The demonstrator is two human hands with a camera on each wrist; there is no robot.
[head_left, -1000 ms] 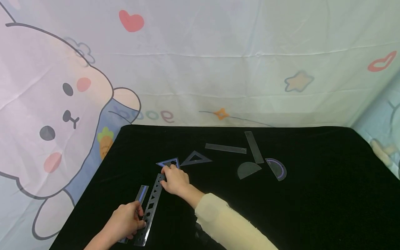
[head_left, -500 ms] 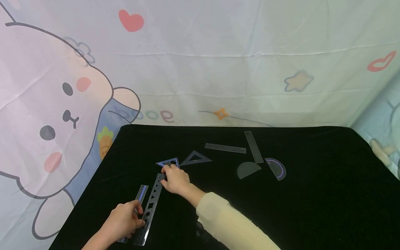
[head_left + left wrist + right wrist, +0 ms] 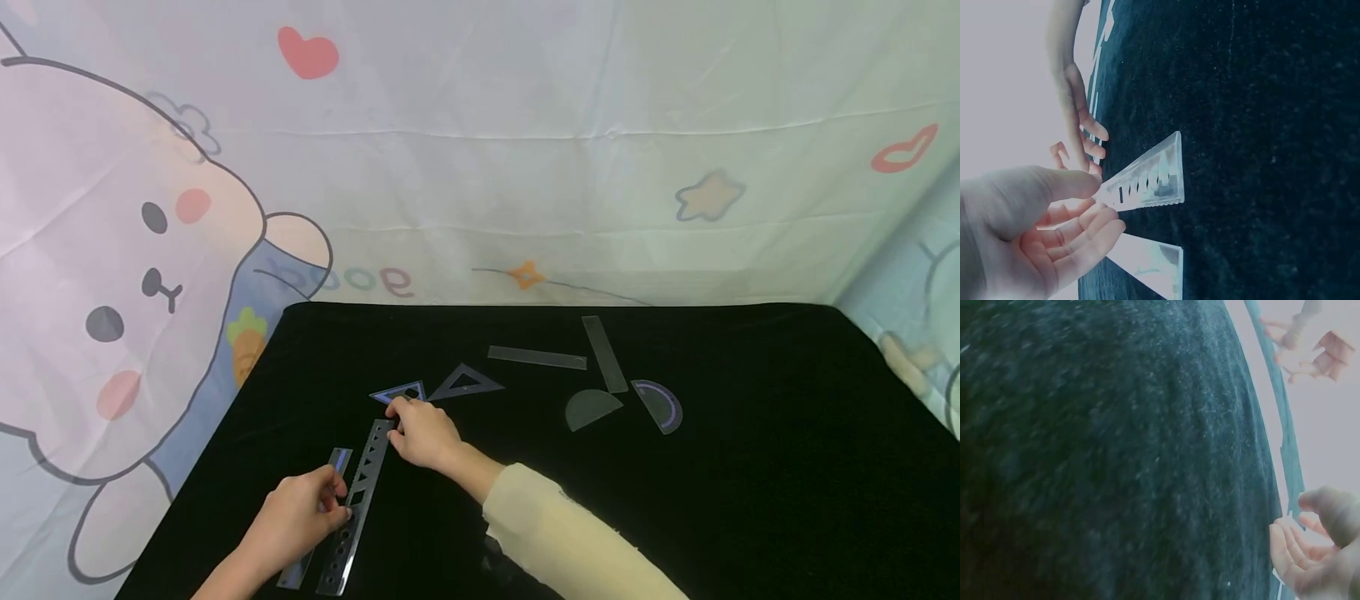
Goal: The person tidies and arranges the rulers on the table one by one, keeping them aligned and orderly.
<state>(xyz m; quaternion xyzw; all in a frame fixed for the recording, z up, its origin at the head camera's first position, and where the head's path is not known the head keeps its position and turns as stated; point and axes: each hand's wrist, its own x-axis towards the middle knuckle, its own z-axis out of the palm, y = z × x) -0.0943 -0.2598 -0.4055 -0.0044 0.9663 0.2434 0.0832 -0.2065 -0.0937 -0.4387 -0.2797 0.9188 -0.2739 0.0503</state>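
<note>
A long clear stencil ruler (image 3: 367, 471) with a row of cut-out shapes lies slanted on the black cloth at front left. My left hand (image 3: 300, 510) is over its lower part, fingers loosely bent, thumb tip overlapping the left edge. Beneath that hand, partly covered, is a shorter ruler (image 3: 291, 575) with a purple-blue stripe. My right hand (image 3: 426, 433) is at the stencil ruler's far end, thumb and fingers apart, fingertips right at the edge. Just beyond its fingers shows a blue-edged set square (image 3: 386, 392), partly hidden by the hand.
A plain clear set square (image 3: 487, 384) lies beside the blue-edged one. Farther right are two clear rulers (image 3: 537, 357), a plain protractor (image 3: 588, 410) and a purple-marked protractor (image 3: 658, 410). A printed curtain (image 3: 510, 167) hangs behind the black-covered table (image 3: 750, 500).
My left hand has risen slightly away from me along the ruler, uncovering more of the shorter ruler's near end. The right hand stays at the far end. The head view shifts slightly.
</note>
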